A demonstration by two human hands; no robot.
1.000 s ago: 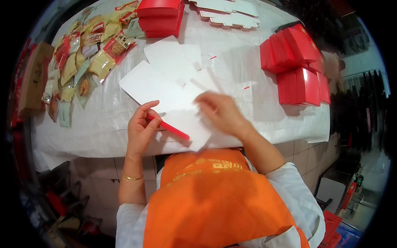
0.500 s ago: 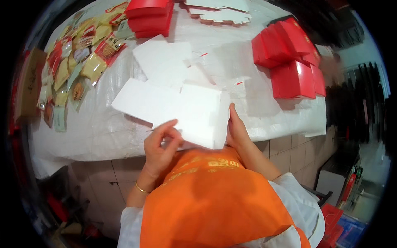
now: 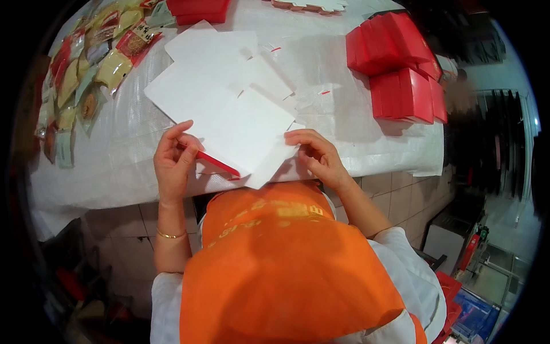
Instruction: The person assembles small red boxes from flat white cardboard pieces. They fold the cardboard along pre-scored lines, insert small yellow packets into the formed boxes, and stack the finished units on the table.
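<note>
A flat cardboard box blank (image 3: 235,129), white on the upper face, lies at the table's front edge in front of me. Along its near left side a narrow red strip (image 3: 220,164) shows, apparently a flap turned up. My left hand (image 3: 173,159) pinches this side between thumb and fingers. At the right edge, my right hand (image 3: 321,156) is closed with bent fingers on a side flap; the thumb's contact is partly hidden. Another white blank (image 3: 223,49) is partly covered by the first, farther up the table.
Red boxes (image 3: 404,94) are piled at the right, more red boxes (image 3: 197,11) at the far left. Packaged foods (image 3: 114,69) spread over the left side. White blanks (image 3: 309,6) stack at the far edge. Small red scraps (image 3: 325,92) lie on the white table cover (image 3: 344,137).
The blank has turned, its near corner now pointing toward me. My left hand has moved left onto its side, and my right hand has shifted from upright beside it to gripping its edge. The view has tilted.
</note>
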